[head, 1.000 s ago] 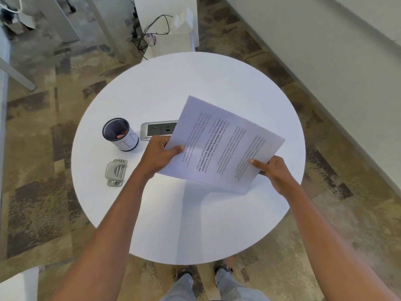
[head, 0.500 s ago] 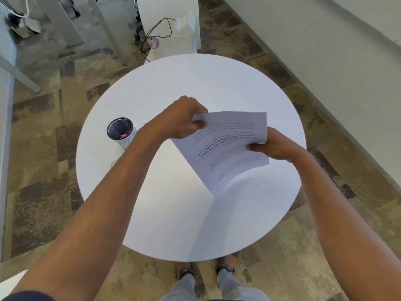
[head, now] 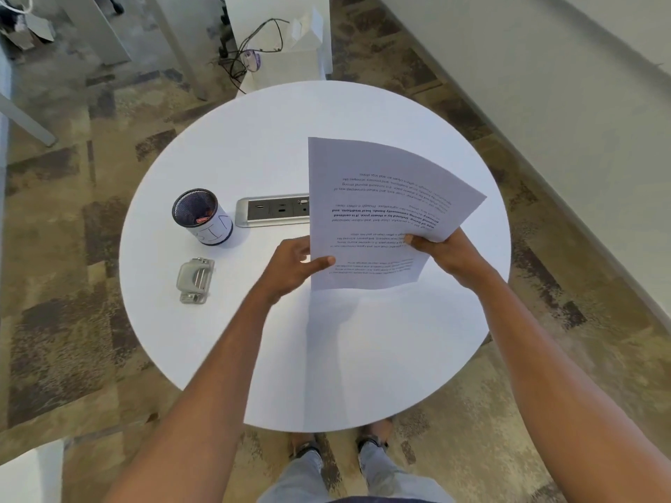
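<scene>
The round white table [head: 363, 375] carries a dark mesh cup [head: 203, 217] and a grey hole punch [head: 195, 280], both left of the left hand [head: 290, 270]. A socket strip [head: 272, 211] sits in the tabletop just beyond that hand.

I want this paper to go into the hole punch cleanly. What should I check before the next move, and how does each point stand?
1. Left hand grips the printed paper: ok.
2. Right hand grips it too: ok.
3. Edges squared: cannot tell.
4. Hole punch lies uncovered on the table: ok.
5. Pen cup stands apart from the punch: ok.
6. Print upright to the reader: not ok, upside down.
</scene>
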A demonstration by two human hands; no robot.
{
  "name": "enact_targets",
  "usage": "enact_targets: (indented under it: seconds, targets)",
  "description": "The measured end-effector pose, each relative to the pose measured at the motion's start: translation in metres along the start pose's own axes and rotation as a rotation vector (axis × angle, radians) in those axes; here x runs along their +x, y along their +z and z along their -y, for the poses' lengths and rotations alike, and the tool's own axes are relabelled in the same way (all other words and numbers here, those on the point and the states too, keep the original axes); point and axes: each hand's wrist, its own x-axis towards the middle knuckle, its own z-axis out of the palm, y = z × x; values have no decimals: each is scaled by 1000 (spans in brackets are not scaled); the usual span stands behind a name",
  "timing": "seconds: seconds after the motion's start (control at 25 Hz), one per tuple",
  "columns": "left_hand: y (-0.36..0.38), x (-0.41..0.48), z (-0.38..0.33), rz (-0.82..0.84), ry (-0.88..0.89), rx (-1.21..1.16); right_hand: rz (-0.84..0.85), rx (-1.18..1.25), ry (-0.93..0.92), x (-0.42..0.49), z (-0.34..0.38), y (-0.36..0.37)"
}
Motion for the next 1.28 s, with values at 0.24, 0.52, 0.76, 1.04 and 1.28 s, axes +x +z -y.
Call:
enact_targets:
  seconds: [0.24,0.52,0.76,1.04,1.28]
  targets:
    - [17,9,10,-261,35,-68,-55,-53,6,-2,-4,1]
    - [31,14,29,-356,86,54,-137,-179,-1,-6,-22,6]
    - [36,12,33,-369,99,35,-176,-186,-24,-13,-27,10]
    - [34,12,27,-390,94,-4,-174,-193,20,-14,-20,10]
    - [25,14,24,-364,90,-37,-180,-187,39,-13,-27,9]
